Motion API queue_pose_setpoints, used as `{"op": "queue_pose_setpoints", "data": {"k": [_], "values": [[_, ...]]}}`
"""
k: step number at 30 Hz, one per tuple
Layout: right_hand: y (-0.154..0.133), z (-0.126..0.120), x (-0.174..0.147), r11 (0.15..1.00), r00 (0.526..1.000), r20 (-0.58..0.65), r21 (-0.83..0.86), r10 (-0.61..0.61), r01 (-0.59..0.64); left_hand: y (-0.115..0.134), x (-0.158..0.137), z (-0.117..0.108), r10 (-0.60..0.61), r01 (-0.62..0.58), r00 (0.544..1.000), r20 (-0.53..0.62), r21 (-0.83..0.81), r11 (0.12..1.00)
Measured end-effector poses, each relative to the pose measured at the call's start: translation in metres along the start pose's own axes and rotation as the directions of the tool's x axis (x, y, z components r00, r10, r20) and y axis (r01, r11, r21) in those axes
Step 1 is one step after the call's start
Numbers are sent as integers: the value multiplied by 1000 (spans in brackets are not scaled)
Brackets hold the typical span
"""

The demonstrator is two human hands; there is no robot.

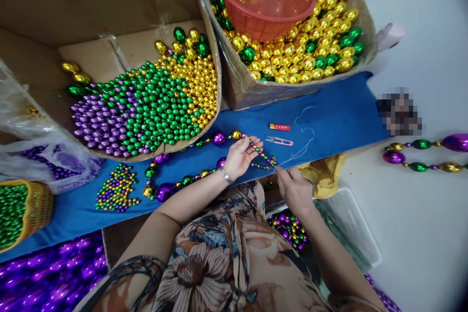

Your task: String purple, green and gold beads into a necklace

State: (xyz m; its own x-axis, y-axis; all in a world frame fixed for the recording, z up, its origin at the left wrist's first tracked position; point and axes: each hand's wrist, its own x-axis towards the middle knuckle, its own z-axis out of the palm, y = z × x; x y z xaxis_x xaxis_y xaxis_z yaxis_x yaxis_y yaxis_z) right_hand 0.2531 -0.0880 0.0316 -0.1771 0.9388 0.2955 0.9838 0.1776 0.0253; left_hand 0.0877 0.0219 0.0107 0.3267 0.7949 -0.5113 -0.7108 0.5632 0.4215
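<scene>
My left hand (241, 157), with a silver band at the wrist, is closed on a bead string (185, 180) of purple, green and gold beads. Its large beads lie in a loop on the blue cloth, and strands of small beads hang from my fingers. To the right, my right hand (295, 189) pinches at the strand's end, where a thin white thread (302, 150) trails off over the cloth. Whether a needle is also between those fingers is too small to tell. Thread snips (280, 141) with a pink handle and a small red packet (280, 127) lie beyond my hands.
Behind stand a carton (32, 66) of small sorted beads and another carton (252, 88) of large beads under a red basket (268, 22). Loose small beads (117, 189) lie left on the blue cloth (73, 204). A yellow basket (43, 204) stands at the left edge.
</scene>
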Motion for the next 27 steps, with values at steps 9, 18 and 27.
{"op": "queue_pose_setpoints", "data": {"k": [9, 18, 27], "values": [[-1, 6, 1, 989, 999, -27, -141, -39, 35, -1, -3, 1, 45, -43, 999, -19, 82, 996], [-3, 4, 5, 999, 1000, 7, -30, -16, 16, 1, -2, -1, 74, -69, 996, -41, 105, 992], [-1, 5, 6, 999, 999, 25, 27, 36, -37, 8, -5, 3, 0, 2, 1000, -31, 64, 998]]}}
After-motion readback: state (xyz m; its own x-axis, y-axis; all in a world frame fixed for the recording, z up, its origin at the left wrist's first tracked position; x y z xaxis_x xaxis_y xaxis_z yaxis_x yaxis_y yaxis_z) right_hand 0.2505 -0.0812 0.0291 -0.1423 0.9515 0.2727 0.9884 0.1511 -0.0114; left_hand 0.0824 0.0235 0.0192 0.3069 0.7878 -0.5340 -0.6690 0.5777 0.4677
